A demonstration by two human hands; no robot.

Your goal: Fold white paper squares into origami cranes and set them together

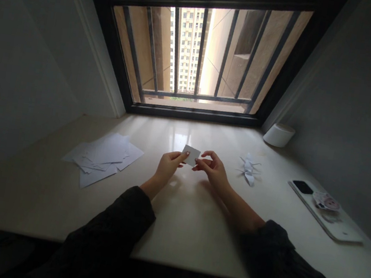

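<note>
Between my two hands, a small square of white paper (192, 155) is held up above the pale sill. My left hand (169, 163) pinches its left edge, thumb on the near face. At the lower right corner, my right hand (213, 168) grips the paper between thumb and a finger, its index finger arched above. Whether the square is folded in layers I cannot tell. To the right of my right hand lies a folded white paper figure (248, 169) with thin legs sticking out at its sides.
Loose white paper sheets (104, 155) lie in a pile on the left of the sill (172, 230). At the right rest a phone (326, 211) with a cartoon grip on its back and, farther back, a white cylindrical object (279, 135). A barred window (192, 114) closes off the far side.
</note>
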